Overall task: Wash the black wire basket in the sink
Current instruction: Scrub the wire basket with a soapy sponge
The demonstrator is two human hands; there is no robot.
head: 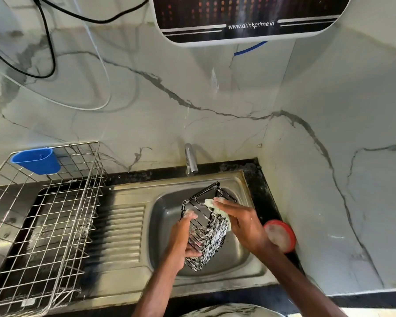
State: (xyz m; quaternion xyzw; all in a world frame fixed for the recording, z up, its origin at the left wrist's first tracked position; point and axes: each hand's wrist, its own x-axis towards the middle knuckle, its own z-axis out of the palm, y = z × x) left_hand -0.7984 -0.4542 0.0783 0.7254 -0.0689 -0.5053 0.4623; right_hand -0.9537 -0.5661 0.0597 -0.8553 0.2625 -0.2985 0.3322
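**Both hands on the basket above the sink bowl**

The left hand (183, 239) is curled around the near side of the black wire basket (213, 234). A pale scrub pad (212, 203) is pinched by the right hand (240, 223) and pressed against the basket's upper rim. The basket, covered with foam, is held tilted inside the bowl of the sink (165, 216); whether its lower corner touches the bowl floor cannot be told. Open room is seen to the left, over the ribbed drainboard (121, 229). A red-rimmed tub (280, 235) stands near the right wrist, at the counter edge. The tap (191, 160) stands behind the basket, and a steel dish rack (55, 213) is well apart at the left.
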